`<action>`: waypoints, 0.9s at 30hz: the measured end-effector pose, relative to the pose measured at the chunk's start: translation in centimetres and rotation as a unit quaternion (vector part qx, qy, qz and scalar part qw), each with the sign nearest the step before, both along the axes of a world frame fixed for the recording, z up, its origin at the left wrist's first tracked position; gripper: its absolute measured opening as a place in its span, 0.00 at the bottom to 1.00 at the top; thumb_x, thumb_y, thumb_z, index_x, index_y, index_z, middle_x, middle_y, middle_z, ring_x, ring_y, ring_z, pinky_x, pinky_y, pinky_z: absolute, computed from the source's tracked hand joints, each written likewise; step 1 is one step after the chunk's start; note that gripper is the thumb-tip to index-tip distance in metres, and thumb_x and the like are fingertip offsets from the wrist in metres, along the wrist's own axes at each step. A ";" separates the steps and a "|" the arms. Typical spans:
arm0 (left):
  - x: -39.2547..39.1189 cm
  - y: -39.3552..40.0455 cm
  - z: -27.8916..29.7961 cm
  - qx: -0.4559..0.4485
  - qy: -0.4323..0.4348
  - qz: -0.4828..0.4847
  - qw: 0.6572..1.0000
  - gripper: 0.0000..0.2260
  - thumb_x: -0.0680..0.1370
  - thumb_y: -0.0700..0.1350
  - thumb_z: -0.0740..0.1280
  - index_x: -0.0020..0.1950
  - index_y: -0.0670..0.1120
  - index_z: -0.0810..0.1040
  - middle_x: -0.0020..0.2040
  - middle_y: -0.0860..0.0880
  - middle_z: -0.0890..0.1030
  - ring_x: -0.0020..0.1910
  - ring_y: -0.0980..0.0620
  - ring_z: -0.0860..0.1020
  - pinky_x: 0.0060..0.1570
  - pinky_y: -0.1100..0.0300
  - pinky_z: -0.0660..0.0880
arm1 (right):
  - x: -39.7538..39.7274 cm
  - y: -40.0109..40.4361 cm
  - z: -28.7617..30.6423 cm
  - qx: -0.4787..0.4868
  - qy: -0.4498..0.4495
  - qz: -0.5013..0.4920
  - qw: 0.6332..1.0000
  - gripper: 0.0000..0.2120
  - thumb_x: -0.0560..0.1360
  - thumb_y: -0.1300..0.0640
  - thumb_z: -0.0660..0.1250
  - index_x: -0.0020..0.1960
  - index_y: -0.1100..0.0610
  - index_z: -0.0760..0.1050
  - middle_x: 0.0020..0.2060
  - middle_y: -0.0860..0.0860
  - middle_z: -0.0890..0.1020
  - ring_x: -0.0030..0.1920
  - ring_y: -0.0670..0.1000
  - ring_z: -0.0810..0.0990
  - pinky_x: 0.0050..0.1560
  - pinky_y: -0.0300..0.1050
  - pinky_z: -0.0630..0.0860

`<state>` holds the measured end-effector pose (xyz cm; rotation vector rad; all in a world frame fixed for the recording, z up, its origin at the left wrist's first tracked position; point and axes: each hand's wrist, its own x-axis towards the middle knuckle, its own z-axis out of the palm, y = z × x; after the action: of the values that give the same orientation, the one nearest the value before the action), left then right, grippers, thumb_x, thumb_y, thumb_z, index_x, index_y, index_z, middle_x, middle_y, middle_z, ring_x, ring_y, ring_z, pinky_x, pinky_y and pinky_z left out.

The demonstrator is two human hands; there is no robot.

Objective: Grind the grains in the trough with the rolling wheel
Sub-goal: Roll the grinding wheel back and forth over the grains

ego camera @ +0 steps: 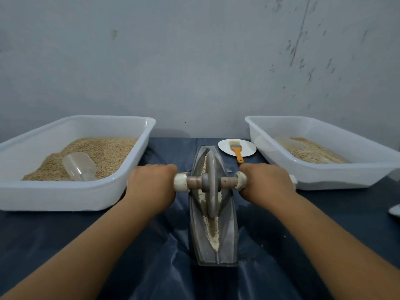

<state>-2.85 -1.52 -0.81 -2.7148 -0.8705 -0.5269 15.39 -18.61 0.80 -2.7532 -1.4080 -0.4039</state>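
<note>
Nearest me, on the dark sheet over the tabletop (138,267), the trough (227,239) runs lengthwise away from me, narrow end toward my chest. Pale crushed grains (213,229) line its groove, some specks already spilled on the sheet right of it.

Mid-trough sits the rolling wheel (211,187), upright in the groove on its wooden axle. My left hand (152,185) wraps its end of the axle, fingers curled round it; my right hand (265,181) does the same on the other end. Both grips closed on the axle, knuckles up.

Risks, my guess:
- uneven push from one hand tilts the wheel, it climbs the trough wall and jumps out
- nothing holds the trough down, so a hard stroke could slide or tip it on the slick sheet
- overrunning either pointed end throws grains out

Left, just past my hand, a white tub (71,198) of whole grain with a clear scoop (79,166). Right, another tub (337,176), close enough to clip with a knuckle. Beyond the trough, a brush (236,150) on a white plate (225,146).
</note>
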 end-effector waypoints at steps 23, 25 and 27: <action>1.5 1.3 -0.2 -0.075 0.034 0.036 0.996 0.06 0.72 0.48 0.66 0.43 0.55 0.69 0.36 0.54 0.75 0.36 0.51 0.75 0.36 0.58 0.70 | 1.7 2.1 0.4 -0.006 -0.013 0.022 1.000 0.09 0.71 0.50 0.64 0.36 0.47 0.64 0.33 0.45 0.74 0.33 0.48 0.72 0.32 0.43 0.65; 0.7 0.5 0.1 -0.079 0.045 0.023 0.996 0.06 0.72 0.48 0.66 0.44 0.55 0.70 0.37 0.54 0.75 0.38 0.52 0.76 0.38 0.57 0.73 | 1.1 0.9 0.6 -0.026 0.007 0.031 0.999 0.09 0.70 0.48 0.66 0.37 0.46 0.65 0.34 0.45 0.75 0.35 0.48 0.74 0.33 0.43 0.67; -0.9 -0.4 0.3 -0.066 0.050 0.011 0.996 0.05 0.73 0.50 0.66 0.45 0.55 0.70 0.37 0.55 0.74 0.38 0.55 0.75 0.39 0.59 0.74 | 0.1 -0.8 1.0 -0.052 0.035 0.047 0.997 0.09 0.69 0.47 0.67 0.38 0.46 0.66 0.35 0.45 0.76 0.35 0.46 0.75 0.33 0.43 0.69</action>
<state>-3.78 -1.92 -0.56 -2.8182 -0.9400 -0.3358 15.54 -19.43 1.78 -2.7353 -1.5760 -0.2342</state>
